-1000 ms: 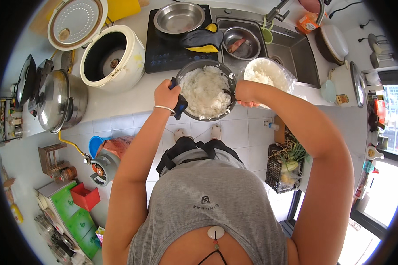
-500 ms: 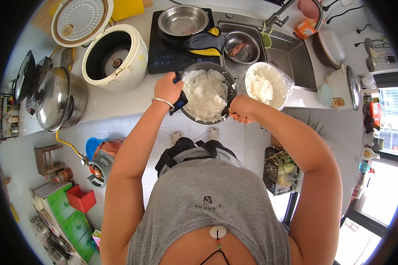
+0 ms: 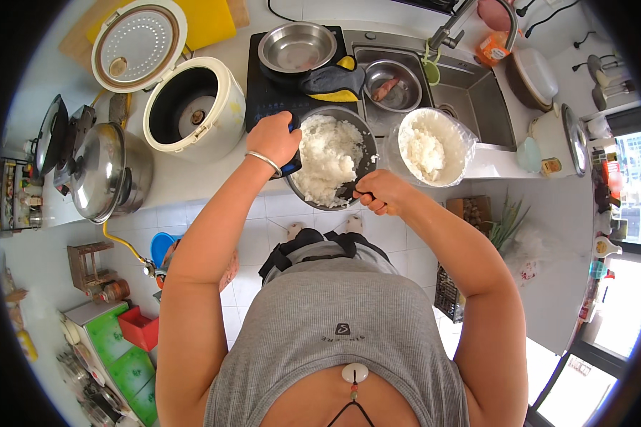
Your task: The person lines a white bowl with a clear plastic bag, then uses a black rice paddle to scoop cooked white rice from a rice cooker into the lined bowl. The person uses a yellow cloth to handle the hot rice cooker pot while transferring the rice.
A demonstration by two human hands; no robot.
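My left hand (image 3: 274, 136) is closed around a black-and-blue pot holder (image 3: 293, 162) at the left rim of a dark inner pot (image 3: 369, 135). White cooked rice (image 3: 326, 149) lies in the pot, heaped toward its left and middle. My right hand (image 3: 382, 191) grips the handle of a dark spoon or paddle (image 3: 347, 191), whose head is low in the pot by the near right rim, partly hidden by rice. Right of the pot stands a pale bowl (image 3: 457, 162) with clear plastic around it and rice (image 3: 426, 151) inside.
An open rice cooker (image 3: 224, 117) without its inner pot stands left. Behind are a black cooktop (image 3: 260, 89) with a steel bowl (image 3: 297, 46) and a grey-yellow mitt (image 3: 332, 83). A steel basin (image 3: 392, 85) sits in the sink (image 3: 481, 110). A lidded steel pot (image 3: 100, 171) is far left.
The spoon or paddle and my right hand have shifted toward the pot's near right rim. The rice heap has been pushed about. The whole view has also shifted slightly.
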